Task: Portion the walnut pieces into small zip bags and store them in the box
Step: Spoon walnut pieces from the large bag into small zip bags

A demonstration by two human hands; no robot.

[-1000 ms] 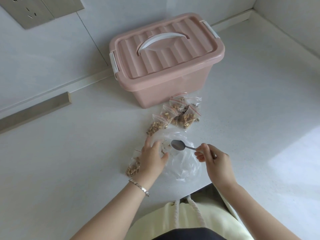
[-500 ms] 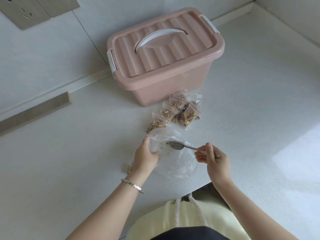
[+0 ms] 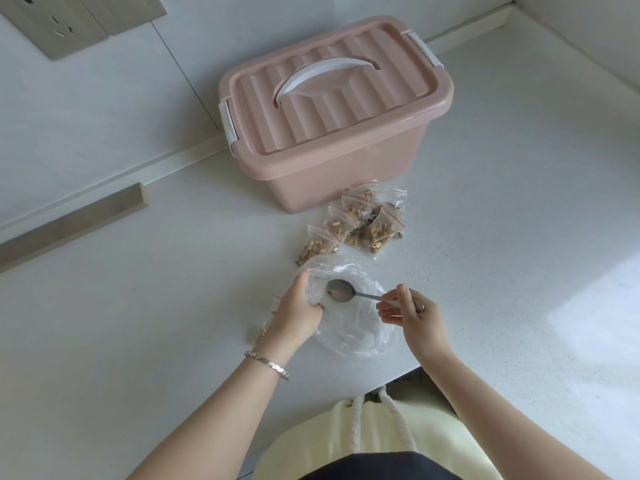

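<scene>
While the left hand grips the big clear bag's rim to keep it open, the right hand pinches a spoon inside, scraping walnut remnants; filled zip bags wait mid-frame before the shut pink box.

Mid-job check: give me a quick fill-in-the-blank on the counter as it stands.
The right hand holds a metal ____.
The left hand grips the large clear ____ by its rim.
The filled zip bags lie in front of the pink ____.
Its lid is ____ (open/closed).
Missing: spoon; bag; box; closed.
</scene>
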